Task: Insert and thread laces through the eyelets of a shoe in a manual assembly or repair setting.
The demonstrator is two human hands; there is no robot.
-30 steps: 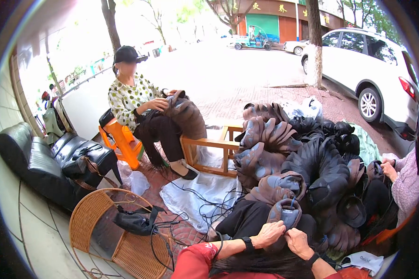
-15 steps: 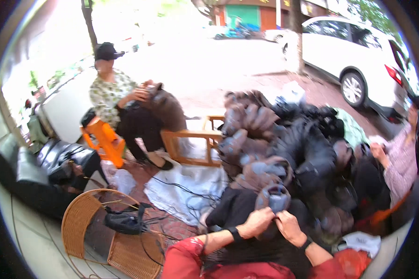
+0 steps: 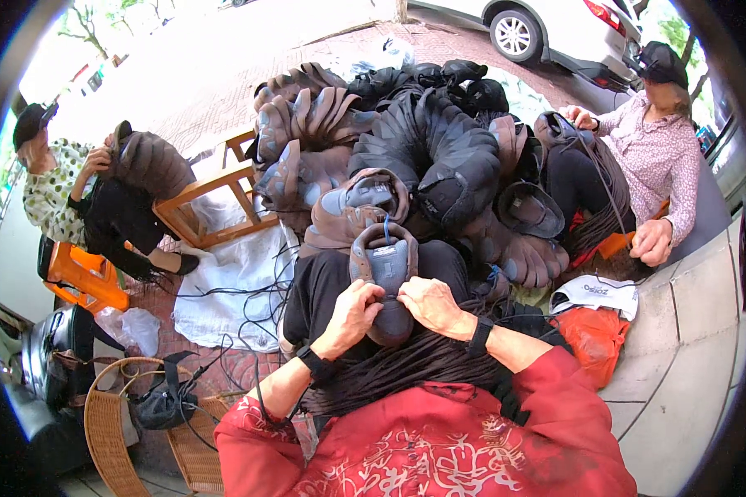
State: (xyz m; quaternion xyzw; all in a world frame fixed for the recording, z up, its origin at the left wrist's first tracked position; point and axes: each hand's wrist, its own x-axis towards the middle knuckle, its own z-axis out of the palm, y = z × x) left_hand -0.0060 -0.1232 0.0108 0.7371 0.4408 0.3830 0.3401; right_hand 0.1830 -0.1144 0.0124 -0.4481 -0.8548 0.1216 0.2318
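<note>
A brown boot upper with a blue-grey lining (image 3: 387, 263) stands on my lap. My left hand (image 3: 352, 313) grips its left side and my right hand (image 3: 431, 305) grips its right side, fingers curled over the edge. A bundle of dark cords (image 3: 406, 373) lies across my lap under the forearms. Both wrists wear black bands, and my sleeves are red.
A big heap of brown and black boot uppers (image 3: 423, 157) rises just ahead. A person in a pink shirt (image 3: 659, 157) sits at the right handling cords, another in a spotted shirt (image 3: 54, 195) at the left. A wooden frame (image 3: 215, 195), a wicker chair (image 3: 112, 431) and a white car (image 3: 555, 29) are around.
The view has swung down and to the right, bringing the person at the right into sight. Both hands stay on the boot upper, which now sits closer and lower on my lap.
</note>
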